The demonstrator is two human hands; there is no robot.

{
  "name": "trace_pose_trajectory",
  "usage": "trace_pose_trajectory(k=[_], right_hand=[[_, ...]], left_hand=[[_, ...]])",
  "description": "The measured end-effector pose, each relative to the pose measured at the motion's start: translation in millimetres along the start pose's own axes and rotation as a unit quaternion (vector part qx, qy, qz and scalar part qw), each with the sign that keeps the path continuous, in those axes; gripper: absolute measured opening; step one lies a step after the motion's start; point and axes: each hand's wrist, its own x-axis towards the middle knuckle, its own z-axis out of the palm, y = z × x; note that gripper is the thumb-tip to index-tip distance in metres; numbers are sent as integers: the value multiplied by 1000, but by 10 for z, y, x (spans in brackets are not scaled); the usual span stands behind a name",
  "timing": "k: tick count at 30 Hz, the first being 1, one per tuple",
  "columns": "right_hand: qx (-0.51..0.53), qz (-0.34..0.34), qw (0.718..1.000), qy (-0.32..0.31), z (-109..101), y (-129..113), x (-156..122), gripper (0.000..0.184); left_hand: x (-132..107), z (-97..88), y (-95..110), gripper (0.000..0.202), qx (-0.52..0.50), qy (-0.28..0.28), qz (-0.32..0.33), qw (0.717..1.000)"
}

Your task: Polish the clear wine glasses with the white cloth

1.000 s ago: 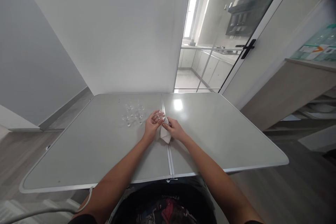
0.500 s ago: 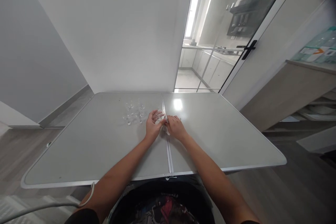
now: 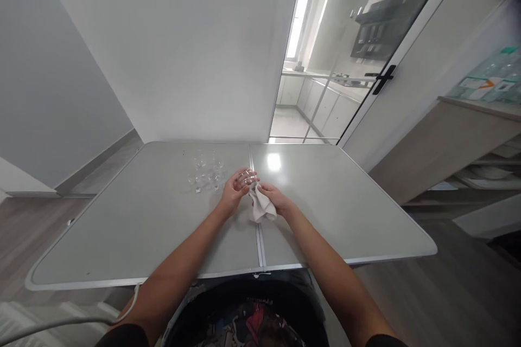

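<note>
My left hand (image 3: 234,191) is wrapped round a clear drinking glass (image 3: 246,176), held above the middle of the table. A white cloth (image 3: 262,207) is pinched in my right hand (image 3: 275,198) and hangs down beside the glass. The cloth's upper edge meets the rim or side of the glass; exactly which part cannot be made out. To the left of my left hand, several small clear glasses (image 3: 207,173) stand in a group on the table.
The pale folding table (image 3: 163,227) has a metal seam (image 3: 260,246) down its centre. A white cable (image 3: 132,303) runs by my left forearm. Behind the table are a wall and a glass door (image 3: 321,92). Bottles (image 3: 488,84) stand on a shelf unit to the right.
My right hand has moved slightly right and down, and the white cloth now hangs spread out below it rather than bunched up. The left hand still holds the glass.
</note>
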Motion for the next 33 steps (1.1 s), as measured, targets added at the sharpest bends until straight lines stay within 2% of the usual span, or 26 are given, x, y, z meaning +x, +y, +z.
trace_pose_trajectory(k=[2,4,6,7,9,11,12,14,16,18,21,23,25,27,29,31,33], right_hand=[[-155,-57,983,77,5,-12,19,40],[-300,-86,938,153,25,-1,53,29],[-358,-89,910,189,47,27,85,23],[-349,-92,915,183,53,42,95,25],[-263,-95,951,131,46,64,93,34],[-126,-59,989,61,12,69,57,46],[-58,-25,998,24,-13,63,28,51],[40,41,998,-36,-66,38,-34,55],[74,69,993,-66,-111,3,-82,56],[48,54,996,-54,-132,-28,-93,53],[-96,-40,994,25,-99,-30,-37,44],[-205,-103,968,104,-42,1,22,36],[-249,-127,948,153,14,35,68,33],[-194,-105,967,127,38,51,83,34],[-71,-43,995,58,14,45,59,40],[47,23,999,-8,-48,30,6,47],[112,51,990,-65,-122,22,-57,51]], left_hand=[[14,6,-66,71,32,51,18,998],[34,-10,-135,68,52,94,18,994],[52,-43,-180,67,54,110,6,992],[57,-63,-188,66,49,110,-3,993],[56,-94,-172,64,29,97,-20,995],[39,-102,-123,63,-3,59,-33,998],[25,-96,-91,64,-21,30,-40,999],[-3,-68,-29,69,-51,-33,-55,997],[-22,-34,11,73,-58,-69,-64,994],[-23,-10,11,72,-44,-58,-56,996],[5,-7,-51,66,-1,20,-33,999],[25,-16,-99,64,27,80,-24,996],[35,-24,-125,64,38,118,-22,992],[36,-21,-117,62,32,124,-30,991],[27,-6,-80,58,8,91,-52,995],[6,17,-26,61,-33,32,-74,996],[-28,40,28,71,-69,-34,-85,993]])
